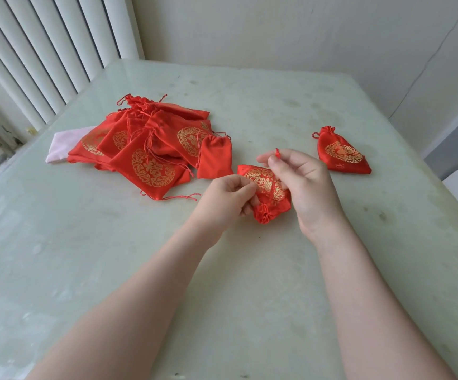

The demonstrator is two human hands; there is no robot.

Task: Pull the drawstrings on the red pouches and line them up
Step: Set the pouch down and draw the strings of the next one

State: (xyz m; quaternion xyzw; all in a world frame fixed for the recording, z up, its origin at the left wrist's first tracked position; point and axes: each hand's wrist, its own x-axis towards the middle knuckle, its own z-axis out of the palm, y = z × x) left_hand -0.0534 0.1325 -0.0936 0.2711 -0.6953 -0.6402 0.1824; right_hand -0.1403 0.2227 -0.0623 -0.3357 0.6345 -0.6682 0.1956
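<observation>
Between my hands lies a red pouch (267, 192) with a gold emblem, its gathered mouth pointing toward me. My left hand (229, 197) pinches the pouch at its left side near the mouth. My right hand (302, 178) pinches the end of a red drawstring (277, 153) raised above the pouch. One cinched red pouch (341, 153) lies alone at the right. A pile of several red pouches (151, 149) with loose strings sits at the left.
The pale green table (167, 270) stretches toward me. A pink cloth (62, 145) pokes out under the pile's left side. White vertical blinds (44, 50) hang at the far left, and a white wall (304, 31) stands behind the table.
</observation>
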